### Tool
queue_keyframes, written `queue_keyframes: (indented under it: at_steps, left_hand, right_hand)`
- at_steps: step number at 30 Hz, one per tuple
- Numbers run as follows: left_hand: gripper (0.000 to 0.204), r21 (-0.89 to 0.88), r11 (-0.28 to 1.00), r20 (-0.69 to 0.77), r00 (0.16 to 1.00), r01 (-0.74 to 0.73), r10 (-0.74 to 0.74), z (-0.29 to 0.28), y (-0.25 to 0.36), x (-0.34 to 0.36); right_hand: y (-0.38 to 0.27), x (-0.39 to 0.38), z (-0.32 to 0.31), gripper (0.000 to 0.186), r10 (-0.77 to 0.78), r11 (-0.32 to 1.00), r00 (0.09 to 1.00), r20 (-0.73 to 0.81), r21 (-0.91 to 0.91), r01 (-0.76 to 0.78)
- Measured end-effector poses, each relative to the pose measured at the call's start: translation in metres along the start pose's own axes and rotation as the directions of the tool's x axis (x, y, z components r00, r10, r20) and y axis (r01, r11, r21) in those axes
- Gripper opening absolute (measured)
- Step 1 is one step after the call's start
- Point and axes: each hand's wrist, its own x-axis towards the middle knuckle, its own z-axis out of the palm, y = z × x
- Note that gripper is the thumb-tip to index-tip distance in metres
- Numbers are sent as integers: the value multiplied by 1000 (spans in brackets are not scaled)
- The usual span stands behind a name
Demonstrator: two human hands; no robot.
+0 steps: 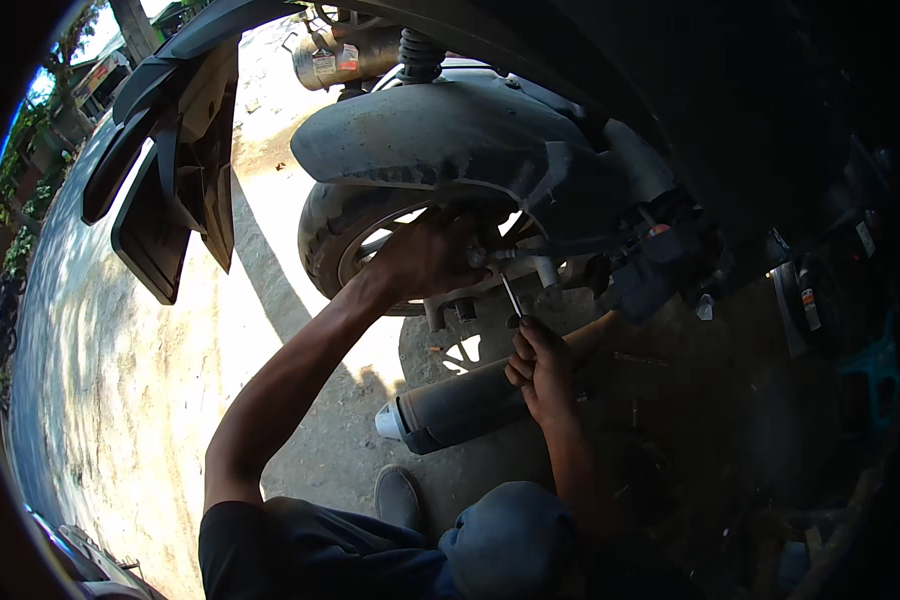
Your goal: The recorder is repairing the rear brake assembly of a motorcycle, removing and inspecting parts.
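My left hand (432, 252) reaches in at the hub of the scooter's rear wheel (322, 235). Its fingers are curled against a metal part there, but shade hides what they grip. Below and to the right, my right hand (542, 372) is closed round the lower end of a thin shiny metal tool (511, 294). The tool's upper end meets the underside of the hub area; I cannot make out its tip. A dusty grey rear fender (420, 135) arches over the wheel.
A dark exhaust muffler (460, 408) with a pale end cap lies on the ground before me. A shock absorber spring (420, 57) and a metal canister (345, 60) show at the top. Black tail bodywork (185, 170) hangs at left. A teal plastic stool (873, 370) stands at far right.
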Motion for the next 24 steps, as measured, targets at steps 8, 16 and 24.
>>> queue_keyframes:
  at_steps: [8, 16, 24]
  left_hand:
    - [52, -27, 998, -106, 993, -52, 49, 8, -13, -10]
    - [62, -23, 999, -141, 990, -25, 22, 20, -15, -7]
    - [59, -36, 996, -251, 966, -79, 67, 18, -15, -12]
  right_hand:
    - [3, 5, 8, 17, 222, 724, 946, 236, 610, -322]
    - [26, 4, 24, 17, -154, 976, 959, -238, -186, 111]
    - [16, 6, 32, 30, -186, 907, 959, -214, -412, 84]
